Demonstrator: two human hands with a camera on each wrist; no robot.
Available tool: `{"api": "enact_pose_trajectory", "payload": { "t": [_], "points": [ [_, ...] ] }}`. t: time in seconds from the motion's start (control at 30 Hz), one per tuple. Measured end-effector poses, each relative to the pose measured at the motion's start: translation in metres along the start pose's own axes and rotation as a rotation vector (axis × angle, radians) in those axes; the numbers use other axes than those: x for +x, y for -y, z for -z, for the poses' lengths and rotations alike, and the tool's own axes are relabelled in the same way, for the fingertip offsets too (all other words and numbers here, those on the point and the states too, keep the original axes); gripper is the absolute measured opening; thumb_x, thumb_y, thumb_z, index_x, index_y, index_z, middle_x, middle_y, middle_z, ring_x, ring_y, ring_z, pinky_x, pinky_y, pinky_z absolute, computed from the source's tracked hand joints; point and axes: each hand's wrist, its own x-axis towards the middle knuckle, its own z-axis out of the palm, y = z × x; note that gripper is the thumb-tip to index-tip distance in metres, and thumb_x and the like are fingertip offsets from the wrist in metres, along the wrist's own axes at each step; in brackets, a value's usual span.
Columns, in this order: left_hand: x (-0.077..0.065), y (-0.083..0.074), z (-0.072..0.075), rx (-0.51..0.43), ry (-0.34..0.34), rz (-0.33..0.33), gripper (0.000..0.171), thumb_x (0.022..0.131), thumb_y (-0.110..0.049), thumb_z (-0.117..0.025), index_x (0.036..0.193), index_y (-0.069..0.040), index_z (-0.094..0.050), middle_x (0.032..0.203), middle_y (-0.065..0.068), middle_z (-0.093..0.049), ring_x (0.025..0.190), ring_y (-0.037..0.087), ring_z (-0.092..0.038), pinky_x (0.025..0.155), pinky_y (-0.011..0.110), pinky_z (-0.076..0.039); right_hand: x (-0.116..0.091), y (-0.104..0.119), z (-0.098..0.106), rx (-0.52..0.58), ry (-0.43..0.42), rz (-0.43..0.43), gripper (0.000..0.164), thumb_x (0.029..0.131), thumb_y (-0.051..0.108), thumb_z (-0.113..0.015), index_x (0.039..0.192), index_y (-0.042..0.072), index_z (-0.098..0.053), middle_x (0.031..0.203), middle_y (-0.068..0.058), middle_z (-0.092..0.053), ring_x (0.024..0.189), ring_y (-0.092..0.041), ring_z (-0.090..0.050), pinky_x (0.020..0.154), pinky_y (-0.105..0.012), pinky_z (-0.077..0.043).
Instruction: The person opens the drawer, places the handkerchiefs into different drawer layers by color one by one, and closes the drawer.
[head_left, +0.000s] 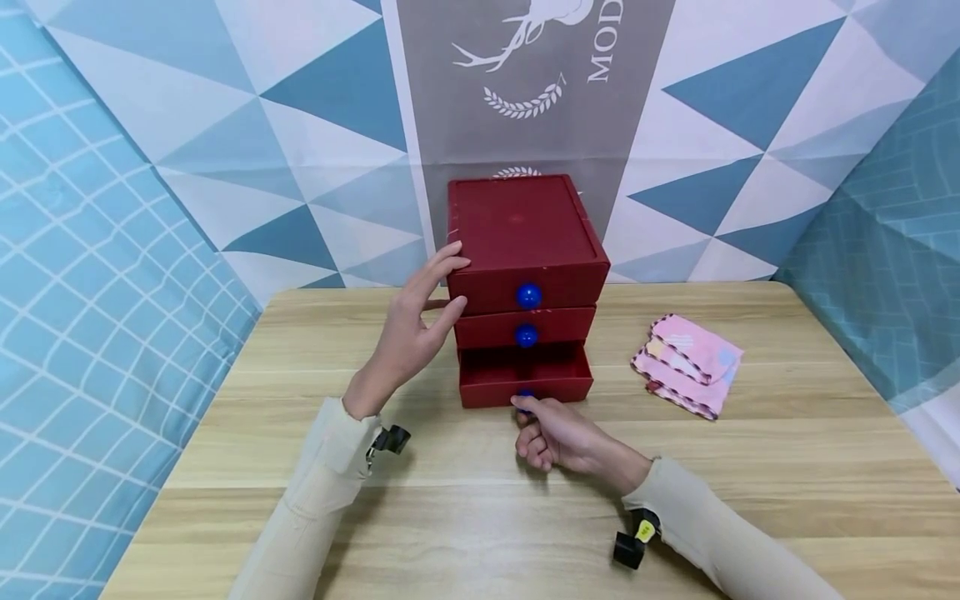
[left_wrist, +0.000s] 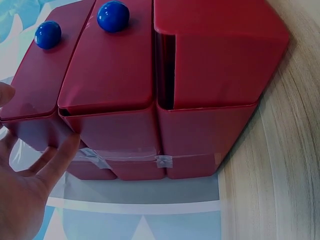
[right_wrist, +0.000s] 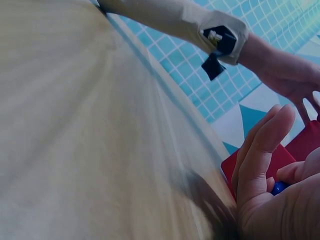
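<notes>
A red three-drawer box stands at the back of the table, each drawer front carrying a round blue knob. Its bottom drawer is pulled partway out, and the inside that shows is bare red. My right hand pinches that drawer's blue knob between thumb and index finger, the other fingers curled below. At the box's upper left corner, my left hand rests with its fingers extended against the top edge and side. The top and middle drawers are closed.
To the right of the box lies a folded pink cloth with a striped edging. A wood-grain table carries everything. Behind it hangs a patterned backdrop, with blue sheets at both sides. Clear tape runs along the box's side.
</notes>
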Motion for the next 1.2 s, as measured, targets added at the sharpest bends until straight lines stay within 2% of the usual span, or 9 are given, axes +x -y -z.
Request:
{"api": "enact_pose_trajectory", "payload": {
  "t": [0.2,0.33,0.47,0.57,0.8,1.2],
  "points": [
    [-0.001,0.000,0.000,-0.005,-0.005,-0.012,0.044,0.094,-0.001,-0.062,0.137,-0.003,-0.054,0.153,0.014,-0.042,0.137,0.023,-0.045,0.080,0.049,-0.059,-0.003,-0.006,-0.002,-0.009,-0.001,-0.003,0.031,0.104,0.038,-0.044,0.089,0.011,-0.038,0.056,-0.003,-0.059,0.042,-0.009,-0.050,0.037,-0.019,-0.039],
    [-0.001,0.008,-0.004,-0.017,-0.010,-0.035,0.045,0.093,0.001,-0.063,0.137,-0.001,-0.054,0.153,0.018,-0.042,0.136,0.024,-0.045,0.079,0.050,-0.059,-0.009,-0.009,-0.002,-0.007,0.020,-0.019,0.032,0.104,0.040,-0.045,0.090,0.011,-0.039,0.060,-0.004,-0.062,0.046,-0.010,-0.055,0.037,-0.018,-0.039],
    [-0.002,0.024,-0.006,-0.016,-0.009,-0.037,0.048,0.093,-0.003,-0.065,0.139,-0.007,-0.054,0.155,0.011,-0.040,0.138,0.022,-0.044,0.079,0.049,-0.060,-0.016,-0.012,-0.004,0.000,0.044,-0.034,0.033,0.103,0.042,-0.046,0.092,0.011,-0.041,0.067,-0.005,-0.067,0.052,-0.013,-0.061,0.039,-0.018,-0.043],
    [-0.002,0.029,-0.006,-0.006,-0.002,-0.029,0.049,0.094,-0.007,-0.065,0.141,-0.014,-0.053,0.157,0.003,-0.039,0.138,0.017,-0.042,0.080,0.045,-0.060,-0.020,-0.014,-0.006,-0.002,0.048,-0.039,0.035,0.103,0.043,-0.047,0.092,0.010,-0.041,0.068,-0.005,-0.067,0.053,-0.013,-0.062,0.039,-0.018,-0.044],
    [-0.004,0.030,-0.003,0.010,0.014,-0.015,0.050,0.096,-0.013,-0.064,0.143,-0.020,-0.052,0.158,-0.005,-0.036,0.138,0.014,-0.042,0.083,0.037,-0.060,-0.027,-0.023,-0.010,-0.018,0.075,-0.055,0.037,0.102,0.046,-0.047,0.092,0.011,-0.042,0.068,-0.003,-0.066,0.052,-0.012,-0.061,0.038,-0.019,-0.044],
    [-0.005,0.030,-0.004,0.019,0.020,-0.001,0.050,0.096,-0.015,-0.063,0.144,-0.023,-0.051,0.158,-0.006,-0.036,0.139,0.013,-0.042,0.083,0.036,-0.059,-0.048,-0.039,-0.017,-0.013,0.181,-0.074,0.040,0.103,0.049,-0.046,0.093,0.010,-0.042,0.066,0.000,-0.064,0.051,-0.010,-0.060,0.037,-0.019,-0.044]
  ]
}}
